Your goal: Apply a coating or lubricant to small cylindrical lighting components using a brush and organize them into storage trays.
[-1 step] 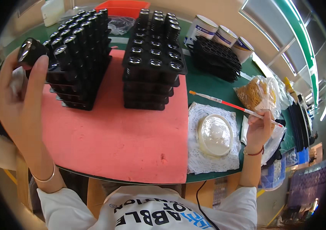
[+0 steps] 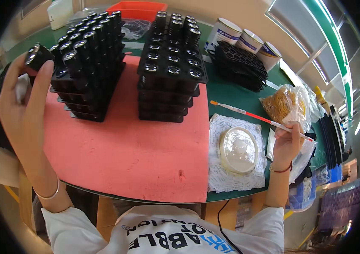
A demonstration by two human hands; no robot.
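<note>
Head view: a person at a green table, a small black part in one raised hand and a thin brush in the other.

Taking the pink mat (image 2: 125, 152) as landmark: two stacks of black trays (image 2: 169, 67) loaded with round black parts stand on its far half, one stack just beside the raised hand. Right of the mat lie a white cloth (image 2: 230, 178) bearing a domed clear lid (image 2: 238, 150), a bag of yellowish bands (image 2: 283, 103) and loose empty trays (image 2: 239, 65). Above the mat's left edge, the left hand (image 2: 21, 106) pinches the small black part (image 2: 37, 57) between thumb and fingers. Right of the mat, well apart, the right hand (image 2: 288, 142) is closed around the brush (image 2: 256, 116), its tip pointing toward the mat.
</note>
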